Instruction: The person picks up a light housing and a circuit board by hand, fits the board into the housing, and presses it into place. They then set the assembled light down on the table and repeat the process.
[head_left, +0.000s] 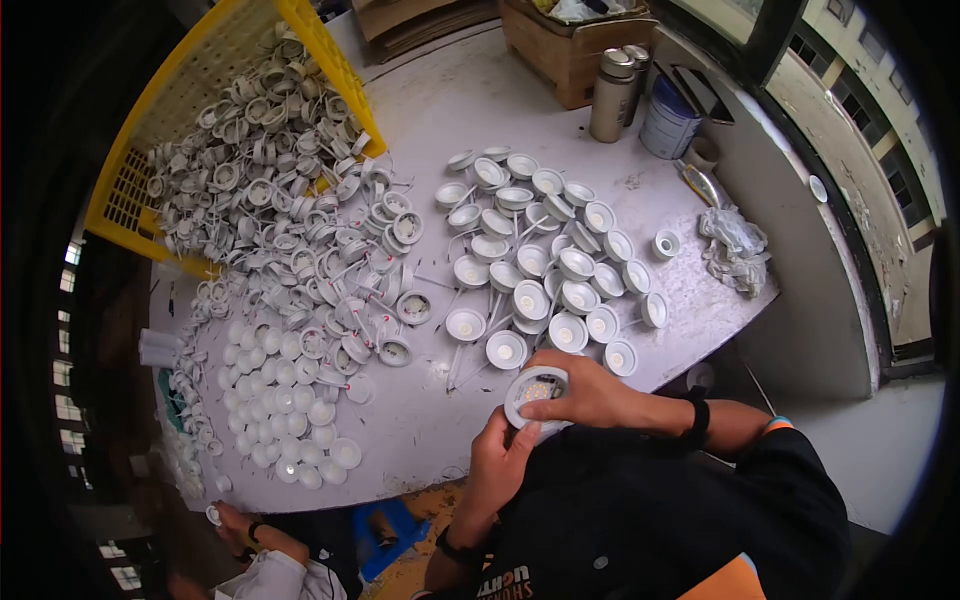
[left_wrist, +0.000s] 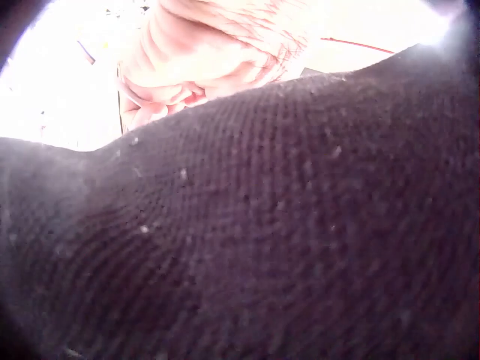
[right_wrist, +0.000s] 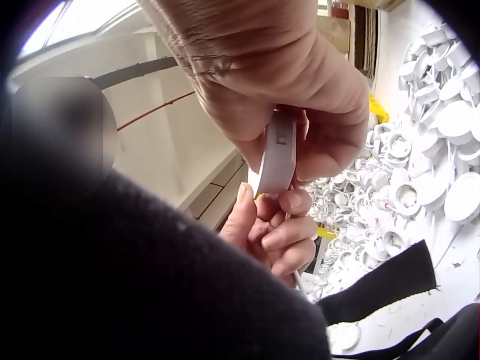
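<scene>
A round white LED downlight (head_left: 517,398) is held in front of the chest, its yellowish LED board facing up in the head view. My right hand (head_left: 595,393) grips it, thumb across the face. From below, my left hand (head_left: 494,462) pinches its lower edge with thumb and fingers. The right wrist view shows the downlight (right_wrist: 280,154) edge-on between the right hand (right_wrist: 277,67) and the left fingertips (right_wrist: 296,201), a white cable hanging below. Dark cloth covers most of the left wrist view; part of a hand (left_wrist: 202,52) shows above it.
Several similar downlights (head_left: 530,300) stand grouped ahead on the table (head_left: 420,440). A yellow crate (head_left: 130,190) spills white housings leftward, beside white round covers (head_left: 345,453). Behind are a flask (head_left: 610,95), a bucket (head_left: 668,120) and a wooden box (head_left: 550,50). Another person's hand (head_left: 235,525) shows lower left.
</scene>
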